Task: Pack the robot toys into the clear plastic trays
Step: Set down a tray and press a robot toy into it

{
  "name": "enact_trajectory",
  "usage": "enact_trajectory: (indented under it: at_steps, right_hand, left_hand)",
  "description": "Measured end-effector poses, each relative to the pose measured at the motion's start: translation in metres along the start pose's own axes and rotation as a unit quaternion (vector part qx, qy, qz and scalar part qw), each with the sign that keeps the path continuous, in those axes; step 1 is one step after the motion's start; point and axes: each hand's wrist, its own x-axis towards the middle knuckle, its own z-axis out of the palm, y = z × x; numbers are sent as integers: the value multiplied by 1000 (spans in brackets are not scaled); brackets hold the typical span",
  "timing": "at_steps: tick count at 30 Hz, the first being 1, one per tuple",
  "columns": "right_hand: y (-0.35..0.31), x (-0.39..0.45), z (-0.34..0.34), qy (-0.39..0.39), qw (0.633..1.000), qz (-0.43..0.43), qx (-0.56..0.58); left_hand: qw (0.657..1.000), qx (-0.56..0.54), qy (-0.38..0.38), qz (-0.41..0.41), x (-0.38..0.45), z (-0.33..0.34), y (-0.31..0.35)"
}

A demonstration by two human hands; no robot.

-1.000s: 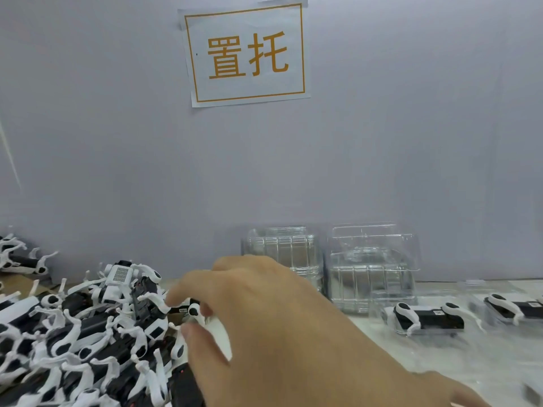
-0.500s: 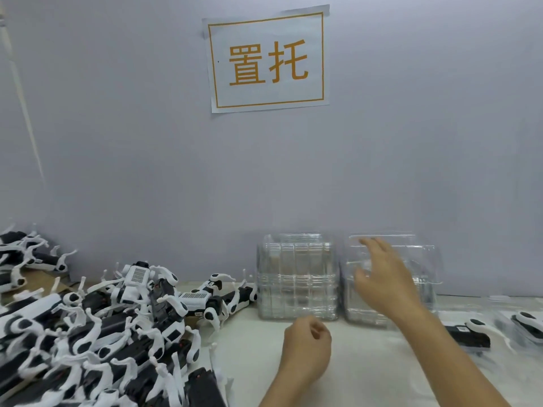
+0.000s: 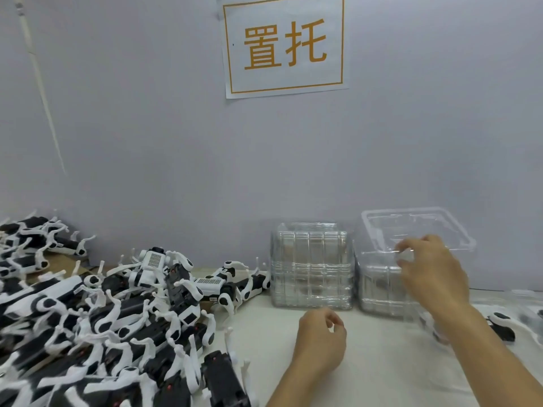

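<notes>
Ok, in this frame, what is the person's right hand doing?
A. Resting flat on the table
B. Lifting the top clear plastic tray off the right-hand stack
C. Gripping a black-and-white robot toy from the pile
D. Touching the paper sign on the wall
B: the right hand pinches the edge of the top clear plastic tray, which sits tilted above the right-hand stack of clear trays.

One head-worn view looks forward and slightly down, close over the table (image 3: 382, 362), facing the wall (image 3: 147, 127).

Toys (image 3: 117, 318) are lying piled at left. Two tray stacks (image 3: 311, 265) are standing side by side right of them, against the wall (image 3: 147, 127).
</notes>
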Motion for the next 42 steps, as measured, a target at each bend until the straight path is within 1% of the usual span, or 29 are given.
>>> enact_trajectory:
  at_steps: [2,4,6,8,10,11,13,14,15,16,17,19,21,23,26,27,29,31,33,35,37,39,42]
  right_hand:
    - [-5,-3,-14,40,999,-7,26]
    - [-12,-5,-28,50,997,-35,55]
    - [-18,-6,-42,42,991,-79,101]
    - [-25,-8,-57,16,979,-131,156]
    - [-32,-12,-69,-27,964,-174,197]
    - [-35,-14,-74,-50,959,-191,205]
    - [-39,-18,-78,-92,952,-213,199]
    - [-41,-20,-79,-112,951,-220,186]
    - [-44,-22,-79,-132,951,-227,165]
    - [-47,-24,-79,-153,949,-235,143]
    - [-50,-26,-78,-175,946,-243,122]
    - [-61,-35,-73,-205,940,-261,85]
    - [-73,-44,-66,-223,935,-271,54]
    - [-81,-53,-59,-259,925,-278,23]
    - [-89,-63,-52,-342,903,-259,-4]
    - [-89,-66,-49,-359,900,-248,-23]
    - [-89,-71,-42,-386,889,-230,-83]
    - [-86,-77,-36,-427,870,-204,-137]
    - [-84,-81,-34,-459,857,-185,-148]
    - [-86,-82,-36,-461,858,-177,-142]
    - [-89,-82,-40,-450,863,-184,-136]
    - [-91,-82,-42,-446,864,-193,-130]
    - [-92,-83,-44,-453,859,-201,-132]
  left_hand:
    - [1000,-10,22,5,2,-1,0]
    - [998,-38,51,14,2,-5,4]
    - [992,-94,83,31,3,-16,14]
    - [978,-158,128,50,5,-32,28]
    - [951,-259,161,47,7,-54,42]
    - [929,-328,166,37,6,-67,49]
    - [877,-458,146,17,2,-96,60]
    - [861,-492,127,13,-1,-109,63]
    - [860,-499,105,13,-3,-119,64]
    - [872,-481,88,16,-5,-127,65]
    - [891,-447,75,20,-7,-133,67]
    - [936,-347,48,30,-10,-139,69]
    - [970,-241,25,20,-9,-136,68]
    - [985,-172,14,-27,-2,-131,59]
    - [990,-105,-27,-87,2,-127,43]
    - [993,-62,-40,-95,2,-128,39]
    - [994,56,-45,-77,2,-133,30]
    - [984,160,-35,-67,1,-139,22]
    - [968,226,-52,-100,-2,-148,19]
    - [934,309,-100,-146,-5,-155,14]
    - [892,386,-138,-191,-10,-157,11]
    - [865,420,-174,-213,-14,-155,9]
    - [836,463,-227,-190,-14,-153,9]
